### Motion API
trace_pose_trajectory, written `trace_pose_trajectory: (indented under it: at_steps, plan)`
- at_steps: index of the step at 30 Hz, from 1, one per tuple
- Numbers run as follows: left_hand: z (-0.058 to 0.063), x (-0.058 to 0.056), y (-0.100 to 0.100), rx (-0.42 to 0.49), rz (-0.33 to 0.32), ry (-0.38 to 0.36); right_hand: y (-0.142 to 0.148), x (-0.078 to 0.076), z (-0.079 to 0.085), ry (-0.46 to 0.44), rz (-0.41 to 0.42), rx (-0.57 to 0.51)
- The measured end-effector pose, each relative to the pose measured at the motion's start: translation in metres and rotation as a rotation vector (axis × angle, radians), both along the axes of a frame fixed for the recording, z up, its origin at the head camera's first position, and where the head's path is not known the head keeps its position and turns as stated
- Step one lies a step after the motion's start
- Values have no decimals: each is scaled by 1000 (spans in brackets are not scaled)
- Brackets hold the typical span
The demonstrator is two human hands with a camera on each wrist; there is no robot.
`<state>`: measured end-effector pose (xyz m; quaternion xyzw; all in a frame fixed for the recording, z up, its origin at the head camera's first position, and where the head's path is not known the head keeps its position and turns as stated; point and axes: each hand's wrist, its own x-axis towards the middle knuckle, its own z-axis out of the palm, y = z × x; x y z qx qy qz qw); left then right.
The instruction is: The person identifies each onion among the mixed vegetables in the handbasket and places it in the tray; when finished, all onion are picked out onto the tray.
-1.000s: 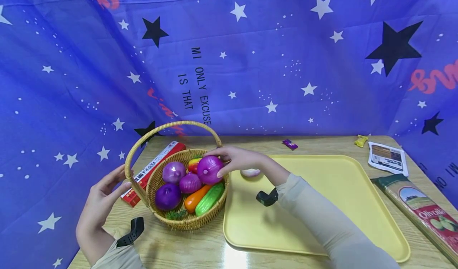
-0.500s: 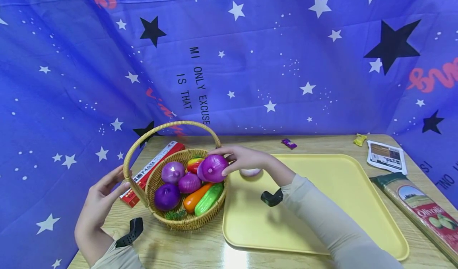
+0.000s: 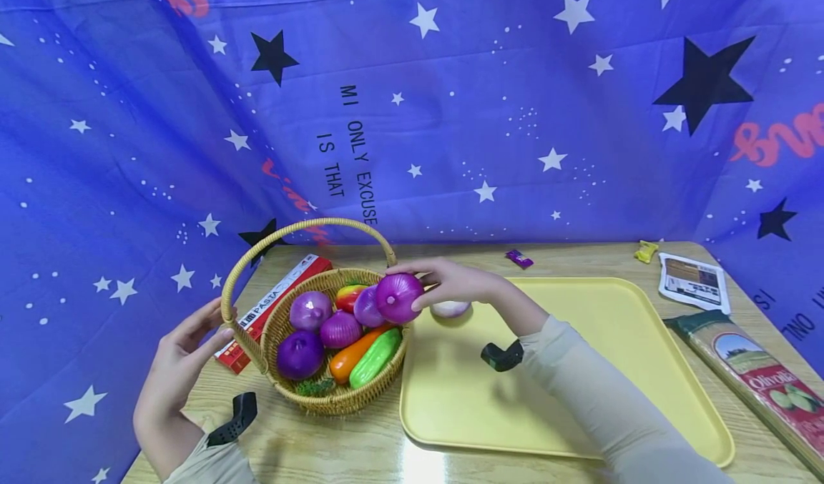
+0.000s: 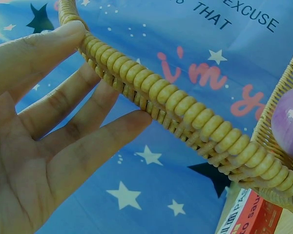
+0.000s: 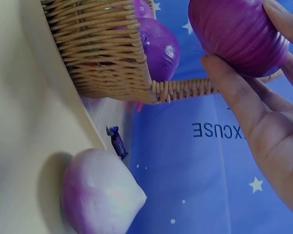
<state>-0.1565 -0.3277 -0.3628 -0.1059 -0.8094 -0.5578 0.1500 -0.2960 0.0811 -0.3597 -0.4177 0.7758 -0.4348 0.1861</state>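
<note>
In the head view my right hand grips a glossy purple onion by its sides, above the right rim of a wicker basket. The right wrist view shows the fingers and thumb round this onion. My left hand pinches the left side of the basket's arched handle, thumb on one side and fingers on the other. Inside the basket lie several more purple onions, a red-yellow piece, an orange carrot-like piece and a green cucumber-like piece.
A yellow tray lies right of the basket, bearing a white-purple turnip-like piece. A red pasta box lies behind the basket. At the right are an Olivolia bag, a white packet and a yellow-wrapped candy; a purple-wrapped candy lies behind the tray.
My right hand has moved right with the onion, from inside the basket to over its rim. Another onion behind it has come into view. My left hand keeps its hold on the handle.
</note>
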Motion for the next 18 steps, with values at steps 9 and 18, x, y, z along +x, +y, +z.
trace_pose_trajectory:
  at_steps: [9, 18]
  plan:
    - [0, 0, 0, 8, -9, -6, 25, 5, 6, -51, -78, -17]
    - [0, 0, 0, -13, 6, -23, 55, 9, 5, -86, -180, -45]
